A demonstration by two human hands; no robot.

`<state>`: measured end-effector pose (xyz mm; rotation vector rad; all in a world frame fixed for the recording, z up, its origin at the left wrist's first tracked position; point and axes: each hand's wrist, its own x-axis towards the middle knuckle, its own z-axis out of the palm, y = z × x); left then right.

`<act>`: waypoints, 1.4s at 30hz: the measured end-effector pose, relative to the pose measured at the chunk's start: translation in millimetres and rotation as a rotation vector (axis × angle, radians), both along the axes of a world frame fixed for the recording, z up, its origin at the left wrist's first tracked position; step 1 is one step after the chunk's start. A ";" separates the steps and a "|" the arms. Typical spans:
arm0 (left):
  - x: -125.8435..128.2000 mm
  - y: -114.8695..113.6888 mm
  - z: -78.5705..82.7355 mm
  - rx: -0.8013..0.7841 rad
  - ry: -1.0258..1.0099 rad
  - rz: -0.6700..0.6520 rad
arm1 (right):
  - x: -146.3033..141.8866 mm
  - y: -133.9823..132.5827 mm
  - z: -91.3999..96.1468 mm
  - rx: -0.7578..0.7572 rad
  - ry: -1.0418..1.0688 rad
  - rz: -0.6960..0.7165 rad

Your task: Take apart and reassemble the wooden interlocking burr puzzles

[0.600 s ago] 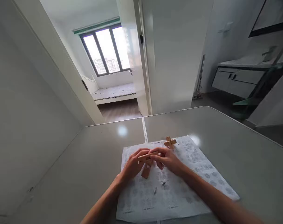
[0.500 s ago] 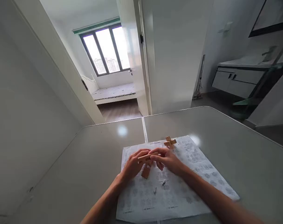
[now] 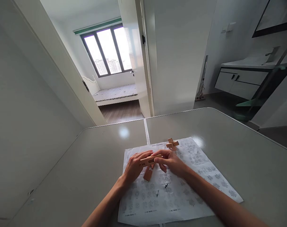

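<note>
My right hand (image 3: pixel 170 161) pinches a wooden puzzle piece (image 3: pixel 148 161) near its right end, thumb in front and fingers behind. This bar has a notch and a mark like a "2" on its left end, which lies against my left hand (image 3: pixel 133 165). The left fingers stretch out flat behind the bar; the left thumb is hidden. Just below the bar, a second wooden piece (image 3: pixel 148 174) rests on the printed paper sheet (image 3: pixel 181 205), partly covered. Beyond my right hand, a cross-shaped group of joined wooden pieces (image 3: pixel 172 144) sits near the sheet's far edge.
The sheet lies on a glossy grey table (image 3: pixel 91 164) with a seam (image 3: pixel 146 130) down its middle. Past the table are an open door (image 3: pixel 134 47), a bed (image 3: pixel 117 92) under a window, and a washbasin cabinet (image 3: pixel 242 80) at the right.
The pinched bar has turned slightly, so more of its notched face shows. My right thumb has shifted a little to the right. The other wooden pieces have stayed in place.
</note>
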<state>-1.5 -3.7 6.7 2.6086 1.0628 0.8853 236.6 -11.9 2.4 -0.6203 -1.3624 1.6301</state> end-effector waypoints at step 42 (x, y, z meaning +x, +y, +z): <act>4.6 -1.3 11.9 0.042 0.062 0.092 | 2.0 2.9 -2.3 -0.019 -0.048 -0.061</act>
